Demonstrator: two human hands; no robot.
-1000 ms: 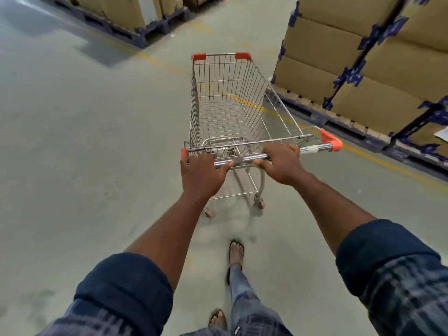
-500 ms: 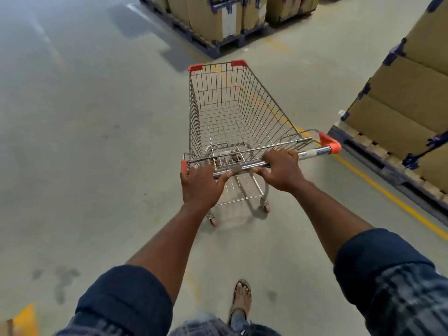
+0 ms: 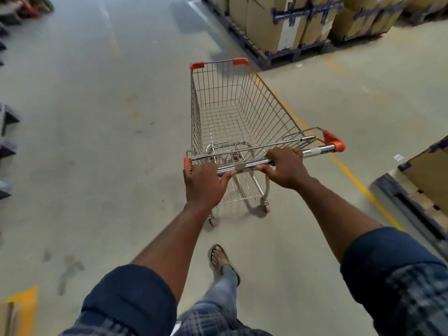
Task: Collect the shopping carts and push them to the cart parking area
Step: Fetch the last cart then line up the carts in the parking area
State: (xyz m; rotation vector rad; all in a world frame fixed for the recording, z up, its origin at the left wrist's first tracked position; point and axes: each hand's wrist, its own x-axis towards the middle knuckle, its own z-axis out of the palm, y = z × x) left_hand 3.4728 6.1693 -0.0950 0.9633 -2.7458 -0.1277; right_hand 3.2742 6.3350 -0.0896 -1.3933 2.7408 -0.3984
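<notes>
An empty wire shopping cart [image 3: 232,110] with orange corner caps stands on the grey concrete floor right in front of me. Its chrome handle bar [image 3: 317,149] runs across the middle of the view. My left hand [image 3: 203,184] grips the left end of the bar, fingers curled over it. My right hand [image 3: 286,167] grips the bar near its middle. Both arms are stretched out toward the cart.
A pallet of cardboard boxes [image 3: 288,23] stands ahead on the right. Another boxed pallet [image 3: 417,200] lies close on my right, behind a yellow floor line [image 3: 358,183]. Dark objects [image 3: 7,120] line the left edge. Open floor [image 3: 109,117] stretches ahead to the left.
The cart and I have turned left and rolled forward. The stack of boxes on the right has slid out of view, and the far pallet is nearer. Both hands keep their grip.
</notes>
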